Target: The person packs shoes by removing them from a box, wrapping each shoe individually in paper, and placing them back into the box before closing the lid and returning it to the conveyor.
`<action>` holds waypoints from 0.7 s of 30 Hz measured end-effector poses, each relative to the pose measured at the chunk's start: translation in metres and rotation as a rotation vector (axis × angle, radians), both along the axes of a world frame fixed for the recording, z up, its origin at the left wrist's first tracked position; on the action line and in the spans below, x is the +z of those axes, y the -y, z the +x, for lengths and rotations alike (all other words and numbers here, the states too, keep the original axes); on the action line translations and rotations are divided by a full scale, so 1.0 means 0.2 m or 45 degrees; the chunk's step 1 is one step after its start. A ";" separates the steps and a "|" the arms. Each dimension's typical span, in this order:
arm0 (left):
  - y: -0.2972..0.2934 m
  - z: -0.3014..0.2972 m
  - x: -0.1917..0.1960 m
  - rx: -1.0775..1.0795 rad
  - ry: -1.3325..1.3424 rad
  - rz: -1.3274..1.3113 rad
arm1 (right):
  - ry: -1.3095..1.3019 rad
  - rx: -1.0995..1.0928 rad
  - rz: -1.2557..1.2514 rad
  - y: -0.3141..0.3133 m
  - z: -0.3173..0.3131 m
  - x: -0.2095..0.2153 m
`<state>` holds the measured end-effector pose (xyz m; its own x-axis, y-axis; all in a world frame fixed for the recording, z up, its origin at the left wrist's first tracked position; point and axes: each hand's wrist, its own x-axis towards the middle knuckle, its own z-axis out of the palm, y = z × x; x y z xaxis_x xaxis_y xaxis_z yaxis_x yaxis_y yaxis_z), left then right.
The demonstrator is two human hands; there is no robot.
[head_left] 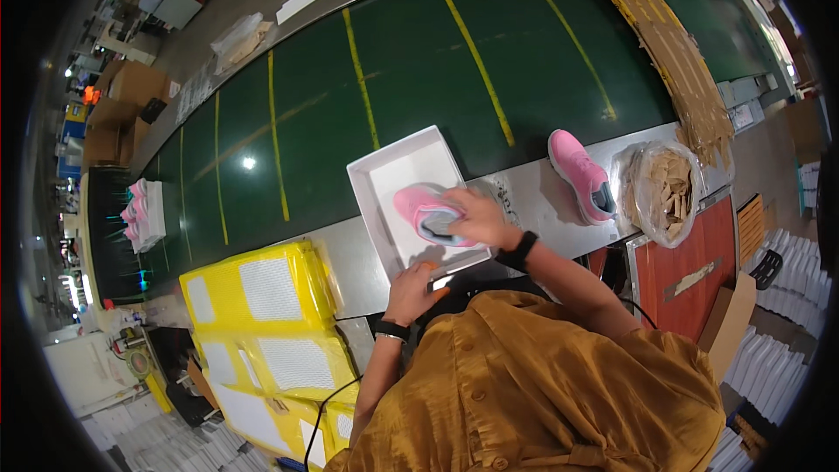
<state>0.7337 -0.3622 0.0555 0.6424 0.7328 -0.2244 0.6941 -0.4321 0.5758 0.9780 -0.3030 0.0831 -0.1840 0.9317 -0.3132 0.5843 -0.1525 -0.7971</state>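
Observation:
A white open shoe box sits at an angle over the metal ledge and the belt's near edge. Inside it is a pink sneaker with a grey lining, its toe pointing to the far left. My right hand grips that sneaker at the collar, fingers partly hidden in its opening. At the box's near wall, my left hand is closed on the rim, with orange showing at its fingertips. A second pink sneaker with a white sole stands on the ledge, right of the box.
A green conveyor belt with yellow stripes runs beyond the ledge. To the right stand a clear bag of brown paper and a cardboard strip. Yellow-wrapped stacks lie at my left. Another box of pink shoes is far left.

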 end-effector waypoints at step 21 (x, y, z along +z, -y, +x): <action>-0.08 0.16 0.12 0.136 0.139 0.235 | 0.179 -0.278 0.481 0.43 0.19 -0.12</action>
